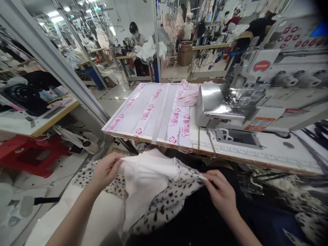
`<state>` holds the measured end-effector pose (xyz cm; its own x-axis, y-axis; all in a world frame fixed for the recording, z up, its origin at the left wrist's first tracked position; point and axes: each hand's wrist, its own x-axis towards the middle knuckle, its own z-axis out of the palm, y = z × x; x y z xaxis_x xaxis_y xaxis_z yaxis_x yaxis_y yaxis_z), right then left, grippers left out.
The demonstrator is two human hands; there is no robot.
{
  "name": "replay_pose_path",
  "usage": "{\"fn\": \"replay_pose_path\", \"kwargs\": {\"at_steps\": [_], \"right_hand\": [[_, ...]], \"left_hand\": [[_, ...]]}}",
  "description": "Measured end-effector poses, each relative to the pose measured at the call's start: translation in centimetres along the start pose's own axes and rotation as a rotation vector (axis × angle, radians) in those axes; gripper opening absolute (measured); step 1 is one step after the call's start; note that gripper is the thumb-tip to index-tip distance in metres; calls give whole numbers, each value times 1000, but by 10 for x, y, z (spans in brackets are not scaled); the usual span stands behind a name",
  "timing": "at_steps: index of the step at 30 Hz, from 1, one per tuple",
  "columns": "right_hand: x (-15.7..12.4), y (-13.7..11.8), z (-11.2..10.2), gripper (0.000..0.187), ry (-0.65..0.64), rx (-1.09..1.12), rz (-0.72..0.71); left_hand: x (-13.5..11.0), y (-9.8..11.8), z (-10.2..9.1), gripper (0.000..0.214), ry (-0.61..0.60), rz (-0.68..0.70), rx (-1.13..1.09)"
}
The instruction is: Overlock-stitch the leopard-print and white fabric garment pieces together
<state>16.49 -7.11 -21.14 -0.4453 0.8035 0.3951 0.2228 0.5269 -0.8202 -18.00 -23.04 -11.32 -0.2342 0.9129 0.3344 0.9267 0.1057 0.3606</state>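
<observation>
A piece of fabric is stretched between my two hands over my lap, part plain white cloth (146, 174) and part white cloth with black spots (166, 201). My left hand (107, 171) pinches the edge of the white part. At the other end, my right hand (220, 188) grips a corner of the spotted part between thumb and fingers. More white and spotted cloth hangs below and to the left of my left hand. The fabric is held just in front of the sewing table's near edge.
An overlock sewing machine (271, 78) stands on the table at right, beside pink fabric pieces (189, 95). The tabletop (151, 109) is covered with printed film. A red stool (30, 153) and another machine (28, 92) are at left. Co-workers sit farther back.
</observation>
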Motion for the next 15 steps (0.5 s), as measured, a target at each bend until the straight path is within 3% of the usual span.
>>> {"fn": "replay_pose_path", "kwargs": {"at_steps": [5,9,12,14,15], "right_hand": [[12,-14,-8,10,21,23,-16],[33,-26,-13,13,39,127,104],[72,-43,-23,18,112,187,174],[102,-64,-37,20,178,185,124],[115,-77,-46,21,228,165,68]], "left_hand": [[-2,16,-26,17,50,84,49],[10,21,-43,15,109,154,83],[36,26,-68,23,-31,225,73],[56,33,-92,35,-152,232,103],[64,37,-105,39,-154,214,147]]}}
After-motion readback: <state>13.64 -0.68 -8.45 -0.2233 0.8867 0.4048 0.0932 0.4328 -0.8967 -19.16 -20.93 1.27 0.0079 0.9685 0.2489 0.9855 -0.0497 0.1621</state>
